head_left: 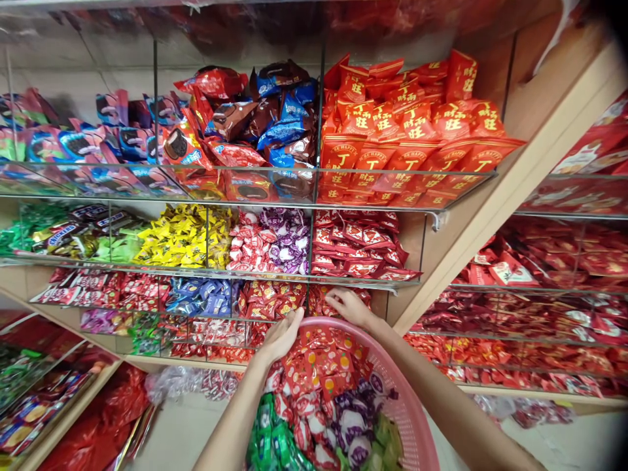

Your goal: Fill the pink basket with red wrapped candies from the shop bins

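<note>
A pink plastic basket [417, 418] holds red packets with dots, red-and-white and purple-and-white wrapped candies, and green ones. My left hand [285, 335] is at the basket's upper left rim, fingers extended, nothing seen in it. Beyond the far rim, my right hand [349, 306] reaches over the shelf compartment of small red packets [320, 302], its fingers bent; whether they pinch a packet is too small to tell. Left of that compartment lie more red packets [269, 301].
Clear shelf fronts [363, 282] run above my hands. Higher up are large red bags [412, 131], yellow candies [184, 239] and cookie packs [284, 124]. A slanted wooden divider [471, 226] stands at the right, with more red packets beyond it.
</note>
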A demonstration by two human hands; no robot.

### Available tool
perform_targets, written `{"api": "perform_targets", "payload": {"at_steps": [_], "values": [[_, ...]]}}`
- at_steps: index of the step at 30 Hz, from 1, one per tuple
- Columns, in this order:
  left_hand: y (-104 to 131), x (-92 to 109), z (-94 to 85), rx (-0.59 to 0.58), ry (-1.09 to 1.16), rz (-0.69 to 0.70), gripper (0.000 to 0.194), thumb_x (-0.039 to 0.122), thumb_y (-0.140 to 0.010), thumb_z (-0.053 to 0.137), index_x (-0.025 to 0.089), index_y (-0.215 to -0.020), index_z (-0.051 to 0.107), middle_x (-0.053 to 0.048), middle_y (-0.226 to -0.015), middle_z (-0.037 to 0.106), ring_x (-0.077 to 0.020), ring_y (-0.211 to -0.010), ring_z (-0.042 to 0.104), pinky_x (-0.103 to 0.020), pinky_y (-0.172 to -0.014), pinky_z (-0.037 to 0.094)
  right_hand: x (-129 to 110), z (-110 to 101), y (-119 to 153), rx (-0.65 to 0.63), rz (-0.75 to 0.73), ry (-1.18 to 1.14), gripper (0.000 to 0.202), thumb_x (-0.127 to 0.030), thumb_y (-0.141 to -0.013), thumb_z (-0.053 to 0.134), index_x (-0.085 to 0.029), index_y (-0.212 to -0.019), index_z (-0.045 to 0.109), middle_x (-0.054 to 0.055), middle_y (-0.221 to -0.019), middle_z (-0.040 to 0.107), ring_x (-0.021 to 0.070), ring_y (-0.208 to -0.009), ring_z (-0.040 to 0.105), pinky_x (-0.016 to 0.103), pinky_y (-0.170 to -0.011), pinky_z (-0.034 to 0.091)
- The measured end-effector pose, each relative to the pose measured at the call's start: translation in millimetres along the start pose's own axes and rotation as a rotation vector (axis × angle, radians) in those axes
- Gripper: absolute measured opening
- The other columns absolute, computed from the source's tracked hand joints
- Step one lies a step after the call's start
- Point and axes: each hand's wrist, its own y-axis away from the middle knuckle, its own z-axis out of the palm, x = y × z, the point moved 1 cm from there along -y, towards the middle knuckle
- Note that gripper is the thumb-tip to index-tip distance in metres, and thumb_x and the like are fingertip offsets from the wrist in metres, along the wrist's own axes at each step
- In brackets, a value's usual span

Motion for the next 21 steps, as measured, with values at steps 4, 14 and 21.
{"api": "perform_targets", "payload": {"at_steps": [4,14,21], "values": [[0,-1,-0.2,0.0,0.009,-0.012,0.072,0.064,-0.083,0.007,0.022,-0.129,0.042,-0.005,-0.134,0.044,-0.0258,-0.124,0.039,-0.037,-0.099,0.033,32,12,-14,-0.03,0.092,0.102,0.03,-0.021,-0.084,0.044,-0.019,-0.111,0.055,0.008,-0.105,0.062,0.0221,-0.096,0.056,0.03,-0.081,0.041],[-1,-1,1.0,0.016,0.012,0.0,0.069,0.063,-0.083,0.009,0.023,-0.122,0.049,-0.005,-0.128,0.052,-0.0268,-0.12,0.043,-0.037,-0.096,0.035,42,33,-26,-0.08,0.129,0.253,0.057,-0.016,-0.075,0.054,-0.021,-0.13,0.038,0.014,-0.123,0.052,0.0294,-0.106,0.052,0.036,-0.087,0.038],[-1,0,-0.5,-0.004,0.006,-0.009,0.069,0.063,-0.084,0.009,0.024,-0.125,0.046,-0.003,-0.13,0.049,-0.0261,-0.122,0.04,-0.035,-0.097,0.035,35,24,-17,-0.05,0.116,0.254,0.054,-0.019,-0.076,0.057,-0.02,-0.128,0.041,0.012,-0.124,0.051,0.0259,-0.111,0.049,0.034,-0.091,0.035]]}}
